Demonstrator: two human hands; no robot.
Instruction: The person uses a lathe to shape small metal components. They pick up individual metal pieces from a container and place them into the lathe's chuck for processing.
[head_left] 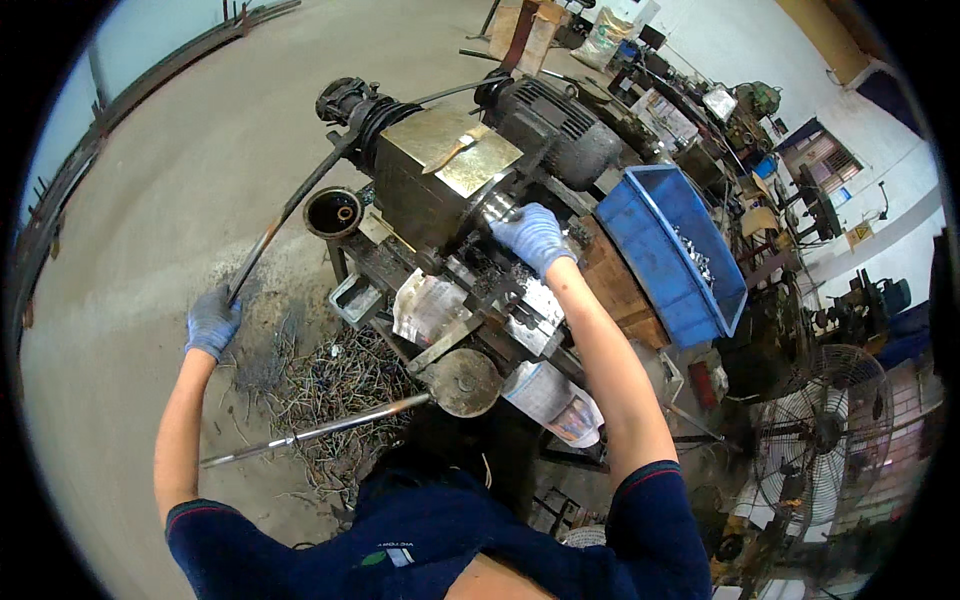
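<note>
My left hand (213, 320), in a blue-grey knit glove, is wrapped round the lower end of a long dark lever bar (285, 215). That bar slants up to the pulley end of a small lathe-like machine (420, 185). My right hand (535, 238), gloved in light blue, is closed at the machine's shiny round spindle nose (495, 208). Whatever its fingers hold there is hidden. On the brass-coloured top cover lies a small brush (452, 153) with a wooden handle. Below the spindle, a round dark handwheel (465, 382) carries a long metal rod (315, 432) reaching left.
A blue plastic bin (672, 255) with small metal parts stands right of the machine, beside a motor (555, 130). A round oily pot (333, 213) sits at its left. Metal shavings (335, 385) litter the floor. A large fan (825, 430) stands at the right.
</note>
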